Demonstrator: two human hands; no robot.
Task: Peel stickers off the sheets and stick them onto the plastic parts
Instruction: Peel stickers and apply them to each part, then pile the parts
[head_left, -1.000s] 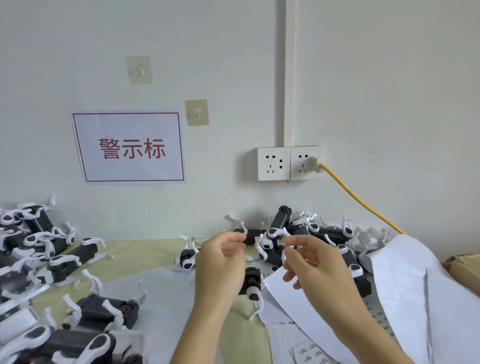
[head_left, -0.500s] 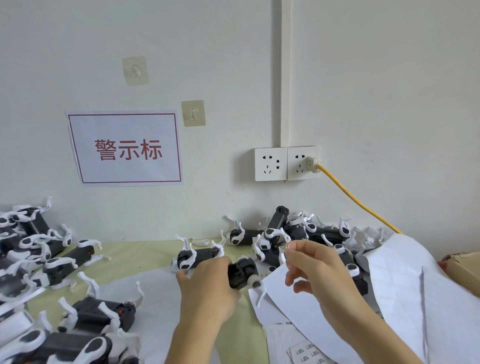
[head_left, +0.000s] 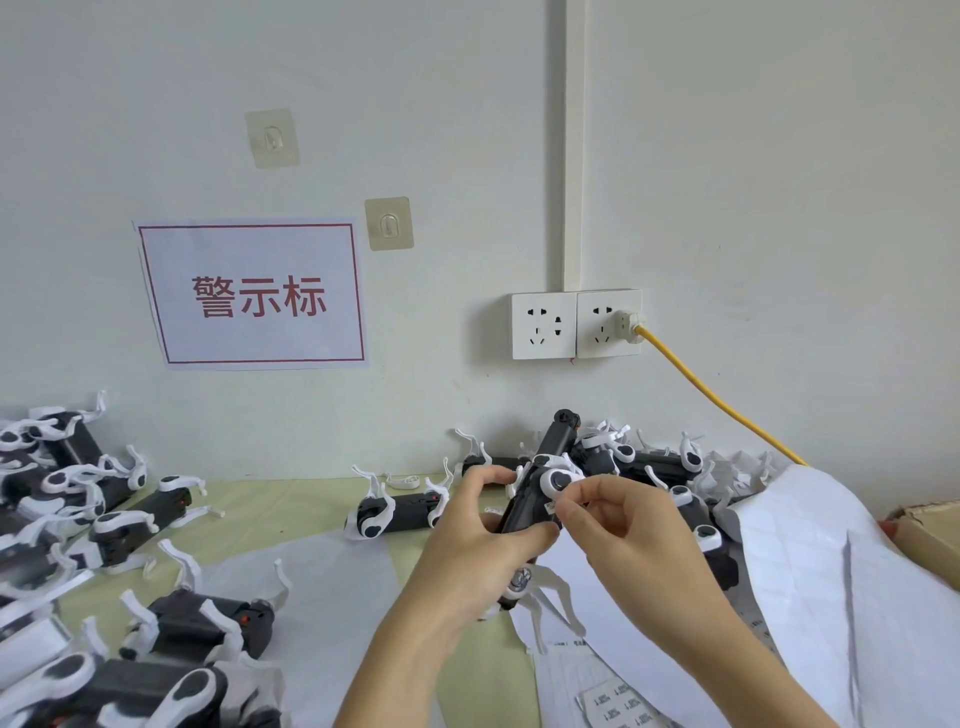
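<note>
We see the right hand (head_left: 631, 530) pinching a small sticker (head_left: 550, 506) against the black plastic part (head_left: 524, 512), which the left hand (head_left: 475, 545) grips above the table (head_left: 291, 499) (sticker sheets (head_left: 831, 571) lie just right).

Bright, even, soft light, no glare. Faint shadow left of the wall sockets (head_left: 575, 325). Wide-angle bend at the edges, my sign (head_left: 253, 296) leans. Parts at the bottom left (head_left: 67, 675) blur; centre around my hands sharp enough.
</note>
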